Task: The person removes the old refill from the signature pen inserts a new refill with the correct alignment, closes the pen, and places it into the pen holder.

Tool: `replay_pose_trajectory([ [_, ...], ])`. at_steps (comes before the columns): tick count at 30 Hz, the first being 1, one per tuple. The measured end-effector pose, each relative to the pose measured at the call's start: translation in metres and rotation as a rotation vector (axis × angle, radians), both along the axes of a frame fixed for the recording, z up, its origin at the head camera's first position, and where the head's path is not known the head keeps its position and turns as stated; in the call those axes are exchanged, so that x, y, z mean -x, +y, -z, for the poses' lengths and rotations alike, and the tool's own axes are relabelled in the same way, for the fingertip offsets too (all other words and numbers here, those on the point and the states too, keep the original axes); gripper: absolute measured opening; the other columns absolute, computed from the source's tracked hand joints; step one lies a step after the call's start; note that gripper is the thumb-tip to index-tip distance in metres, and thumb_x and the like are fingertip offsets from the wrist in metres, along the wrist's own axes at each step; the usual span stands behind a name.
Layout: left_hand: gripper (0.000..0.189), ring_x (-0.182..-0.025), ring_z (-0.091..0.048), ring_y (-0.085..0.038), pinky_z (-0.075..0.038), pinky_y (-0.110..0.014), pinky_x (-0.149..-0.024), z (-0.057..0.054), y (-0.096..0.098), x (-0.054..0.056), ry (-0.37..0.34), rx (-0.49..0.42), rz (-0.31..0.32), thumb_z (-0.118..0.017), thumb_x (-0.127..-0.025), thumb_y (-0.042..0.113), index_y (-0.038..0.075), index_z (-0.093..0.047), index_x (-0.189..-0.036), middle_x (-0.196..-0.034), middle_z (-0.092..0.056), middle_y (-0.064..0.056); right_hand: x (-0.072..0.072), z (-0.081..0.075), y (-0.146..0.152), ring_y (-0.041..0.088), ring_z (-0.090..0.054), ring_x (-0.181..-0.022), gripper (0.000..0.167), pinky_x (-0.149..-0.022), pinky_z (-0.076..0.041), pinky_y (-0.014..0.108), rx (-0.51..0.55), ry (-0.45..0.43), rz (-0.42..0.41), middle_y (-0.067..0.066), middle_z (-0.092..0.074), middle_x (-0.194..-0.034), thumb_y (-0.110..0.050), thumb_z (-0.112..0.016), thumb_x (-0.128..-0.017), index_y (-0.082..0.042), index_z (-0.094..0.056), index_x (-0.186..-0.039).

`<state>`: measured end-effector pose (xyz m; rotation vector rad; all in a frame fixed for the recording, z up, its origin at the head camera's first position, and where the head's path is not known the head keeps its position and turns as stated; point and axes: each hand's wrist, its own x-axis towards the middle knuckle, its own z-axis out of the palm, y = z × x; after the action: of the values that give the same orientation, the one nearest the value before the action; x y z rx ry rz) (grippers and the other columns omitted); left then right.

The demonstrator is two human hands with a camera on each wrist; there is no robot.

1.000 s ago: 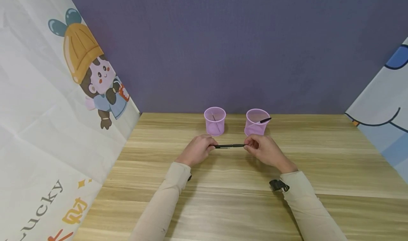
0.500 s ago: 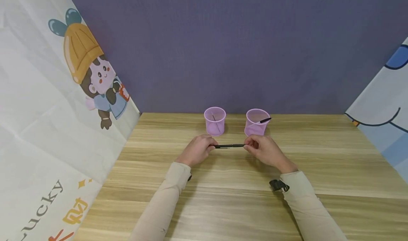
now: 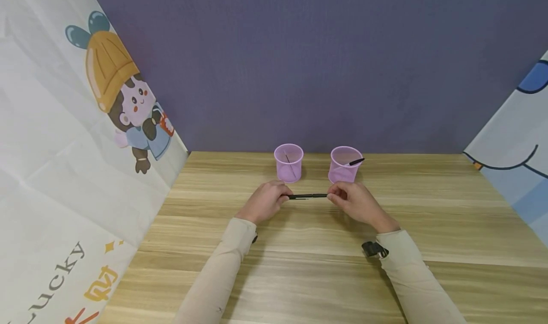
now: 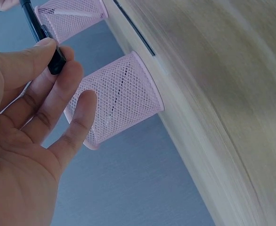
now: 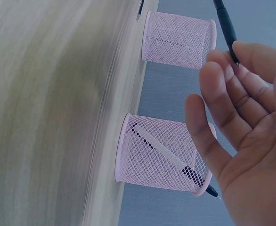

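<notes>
A black pen point(image 3: 303, 196) is held level between my two hands, above the table. My left hand point(image 3: 266, 202) pinches its clip end between thumb and fingers. At the other end, my right hand point(image 3: 358, 202) pinches the pen close to its tip, which pokes out past the fingertips in the right wrist view. Below the pen, a thin dark refill point(image 4: 137, 29) with a pale tip lies on the table. Behind the hands stand two pink mesh cups: the left cup point(image 3: 282, 174) contains a thin refill, the right cup point(image 3: 336, 175) a clear pen point(image 5: 164, 148) with a black grip.
The wood-grain table point(image 3: 299, 276) ends at a dark blue-grey backing point(image 3: 321, 67) just behind the cups. White printed cloths hang at the left point(image 3: 55, 148) and right point(image 3: 513, 171) sides.
</notes>
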<state>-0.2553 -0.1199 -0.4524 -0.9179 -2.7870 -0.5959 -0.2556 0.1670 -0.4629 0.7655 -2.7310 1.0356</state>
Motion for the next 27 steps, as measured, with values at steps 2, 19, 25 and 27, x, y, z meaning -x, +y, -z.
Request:
replay_pose_trajectory([
  [2, 0.014, -0.102, -0.071, -0.016, -0.057, -0.032, -0.098, 0.0000, 0.0000, 0.0000, 0.003, -0.001, 0.000, -0.071, -0.096, 0.009, 0.011, -0.078, -0.107, -0.104, -0.076, 0.000, 0.0000, 0.0000, -0.0001, 0.007, -0.055, -0.070, 0.004, -0.063, -0.048, 0.023, 0.002, 0.000, -0.002, -0.006, -0.066, -0.078, -0.015, -0.072, -0.096, -0.013, -0.073, -0.093],
  [19, 0.014, -0.104, -0.070, -0.017, -0.057, -0.034, -0.099, -0.0009, 0.0003, -0.0002, 0.014, 0.011, 0.003, -0.070, -0.096, 0.009, 0.011, -0.078, -0.108, -0.105, -0.075, 0.001, -0.0001, -0.0007, -0.0015, 0.005, -0.050, -0.061, 0.014, -0.055, -0.044, 0.023, -0.002, -0.003, -0.008, -0.006, -0.061, -0.071, -0.014, -0.067, -0.100, -0.009, -0.071, -0.087],
  [25, 0.014, -0.104, -0.070, -0.017, -0.057, -0.033, -0.098, -0.0011, 0.0004, -0.0005, 0.016, 0.013, 0.006, -0.070, -0.096, 0.009, 0.011, -0.078, -0.108, -0.105, -0.075, 0.000, -0.0007, -0.0003, -0.0019, 0.006, -0.050, -0.061, 0.017, -0.054, -0.044, 0.023, -0.006, -0.022, -0.006, -0.005, -0.061, -0.070, -0.014, -0.066, -0.101, -0.009, -0.070, -0.085],
  [27, 0.014, -0.104, -0.070, -0.017, -0.057, -0.033, -0.098, -0.0008, 0.0005, -0.0003, 0.014, 0.014, 0.007, -0.070, -0.096, 0.009, 0.011, -0.078, -0.108, -0.105, -0.075, 0.000, -0.0010, 0.0000, -0.0018, 0.006, -0.050, -0.060, 0.018, -0.054, -0.044, 0.023, -0.002, -0.026, -0.006, -0.004, -0.061, -0.070, -0.015, -0.065, -0.101, -0.009, -0.070, -0.084],
])
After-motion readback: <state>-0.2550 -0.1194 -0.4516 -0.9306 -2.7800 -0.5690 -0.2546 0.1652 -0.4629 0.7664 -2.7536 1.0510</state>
